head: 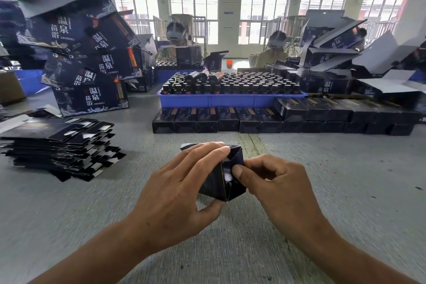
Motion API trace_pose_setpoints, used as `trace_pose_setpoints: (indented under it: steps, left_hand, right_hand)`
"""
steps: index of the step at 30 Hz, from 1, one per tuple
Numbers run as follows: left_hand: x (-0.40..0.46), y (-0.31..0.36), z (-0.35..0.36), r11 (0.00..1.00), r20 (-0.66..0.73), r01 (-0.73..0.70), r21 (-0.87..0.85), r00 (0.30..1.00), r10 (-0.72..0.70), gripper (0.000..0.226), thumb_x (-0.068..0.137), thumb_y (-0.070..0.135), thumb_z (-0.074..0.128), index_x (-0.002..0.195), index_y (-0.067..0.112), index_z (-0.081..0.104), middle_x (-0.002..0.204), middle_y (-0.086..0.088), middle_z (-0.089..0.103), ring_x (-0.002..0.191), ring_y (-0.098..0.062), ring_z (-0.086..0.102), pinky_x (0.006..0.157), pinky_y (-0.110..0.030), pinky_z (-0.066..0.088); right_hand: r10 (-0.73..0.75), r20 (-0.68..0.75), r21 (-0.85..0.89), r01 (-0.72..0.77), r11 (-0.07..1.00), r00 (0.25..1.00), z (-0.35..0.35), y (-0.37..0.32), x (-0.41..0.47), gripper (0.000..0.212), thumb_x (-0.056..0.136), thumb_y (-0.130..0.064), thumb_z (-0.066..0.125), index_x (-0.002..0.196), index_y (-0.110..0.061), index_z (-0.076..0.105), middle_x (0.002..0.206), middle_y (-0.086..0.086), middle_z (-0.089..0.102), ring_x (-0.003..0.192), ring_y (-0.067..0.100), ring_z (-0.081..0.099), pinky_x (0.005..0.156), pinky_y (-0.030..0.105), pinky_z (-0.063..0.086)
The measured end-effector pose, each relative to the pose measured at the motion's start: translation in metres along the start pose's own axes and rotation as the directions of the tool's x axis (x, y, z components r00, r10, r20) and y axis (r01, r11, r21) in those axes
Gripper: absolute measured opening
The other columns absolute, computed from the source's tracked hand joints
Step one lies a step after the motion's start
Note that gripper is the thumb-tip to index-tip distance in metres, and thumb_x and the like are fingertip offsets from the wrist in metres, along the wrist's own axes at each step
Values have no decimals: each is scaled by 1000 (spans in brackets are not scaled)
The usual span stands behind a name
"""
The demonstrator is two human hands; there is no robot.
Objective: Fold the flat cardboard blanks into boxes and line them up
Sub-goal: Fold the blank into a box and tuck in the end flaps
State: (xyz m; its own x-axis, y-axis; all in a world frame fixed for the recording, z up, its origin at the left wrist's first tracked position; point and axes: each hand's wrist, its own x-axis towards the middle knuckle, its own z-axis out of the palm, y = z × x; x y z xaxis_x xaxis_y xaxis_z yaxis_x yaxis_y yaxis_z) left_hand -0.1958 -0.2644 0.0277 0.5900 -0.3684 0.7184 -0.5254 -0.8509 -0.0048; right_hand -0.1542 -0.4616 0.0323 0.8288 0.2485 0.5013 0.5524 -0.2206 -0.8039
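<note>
- A half-folded dark box [222, 174] sits at the centre of the grey worktop [334, 191], held between both hands with one open end facing the camera; its end flaps are partly tucked, and I cannot tell whether anything is inside.
- The left hand [182, 189] comes in from 7 o'clock and wraps the box's left side, fingers [207, 152] lying close together over the top edge, thumb under the near corner.
- The right hand [279, 182] comes in from 5 o'clock, fingers curled, with the thumb tip pressing an end flap inward.
- At 9 o'clock lies a stack of flat blanks [60, 145], fanned unevenly.
- At 12 to 2 o'clock a row of finished boxes [253, 120] stands side by side, touching, two tiers high on the right.
- Just behind the row a blue tray [230, 99] holds many dark-capped bottles [242, 83] standing upright, with a few lying on top.
- At 10 o'clock larger printed cartons [90, 57] are piled, tilted.
- At 2 o'clock, opened cartons [341, 57] heap up.
- Two seated people [272, 50] work at the far side.
</note>
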Motion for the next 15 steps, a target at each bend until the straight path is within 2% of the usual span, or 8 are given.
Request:
trace_pose_setpoints:
  steps: [6,8,10,13,15]
  left_hand:
    - [0,1,-1,1000,0,4,-14,1000,-4,80,81,46,62,149,18,33,146,1,49,131,-16,52,100,-32,51]
    - [0,1,-1,999,2,17,-27,1000,-17,80,81,47,62,150,18,32,146,0,50,131,-17,52,101,-33,51]
    - [-1,1,-2,999,3,32,-40,999,-32,82,80,47,62,150,19,31,146,1,50,131,-17,52,101,-33,50]
    - [-3,0,-3,997,-1,46,-54,999,-46,83,80,48,62,151,20,31,147,4,48,132,-14,51,103,-29,46]
    - [-3,0,-3,997,-2,49,-60,999,-49,83,80,48,63,151,20,31,147,5,47,133,-13,50,104,-29,45]
  right_hand:
    - [-7,-19,-26,6,1000,1000,1,1,0,9,86,-30,74,80,-36,72,76,-25,71,75,-4,68,63,6,48]
    - [0,-17,-14,0,1000,1000,0,1,0,3,84,-35,73,81,-36,71,78,-24,71,77,-3,68,65,7,49]
    - [15,14,-7,-15,1000,1000,-2,2,1,5,82,-42,70,84,-38,72,82,-23,72,79,0,69,66,13,54]
    - [34,55,10,-35,999,998,-6,3,3,4,86,-38,69,86,-38,73,83,-17,74,78,6,71,68,27,61]
    - [29,56,6,-30,1000,998,-6,3,3,5,87,-38,68,85,-37,73,84,-17,74,78,7,71,68,29,61]
